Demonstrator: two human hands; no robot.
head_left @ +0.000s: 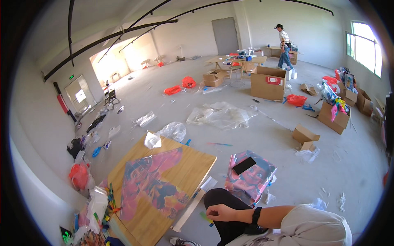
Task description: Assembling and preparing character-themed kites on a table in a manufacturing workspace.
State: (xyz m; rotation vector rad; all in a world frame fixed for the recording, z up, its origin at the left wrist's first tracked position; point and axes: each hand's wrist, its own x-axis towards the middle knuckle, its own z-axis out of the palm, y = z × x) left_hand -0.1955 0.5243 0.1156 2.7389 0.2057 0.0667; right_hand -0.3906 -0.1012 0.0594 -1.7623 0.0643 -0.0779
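Clutter of plastic bags (84, 174) and coloured clips seen at far left by wall. Low wooden bench (186, 166) set next, printed kite (152, 186) laid flat on it, clear bag (174, 131) at far corner. White strip (189, 211) leaned along bench edge. One hand (221, 212) seen, which side cannot be told, loosely curled, resting on dark-trousered knee, nothing held. Second printed kite (252, 178) on floor just beyond, black phone (244, 165) laid on top. Cardboard boxes (305, 136) scattered right; person (283, 45) standing far off.

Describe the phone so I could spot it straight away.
Start at the low wooden board by the person's knee; right of it on the floor lies a stack of cartoon-printed kite sheets. The phone lies on top, the only plain black rectangle there.
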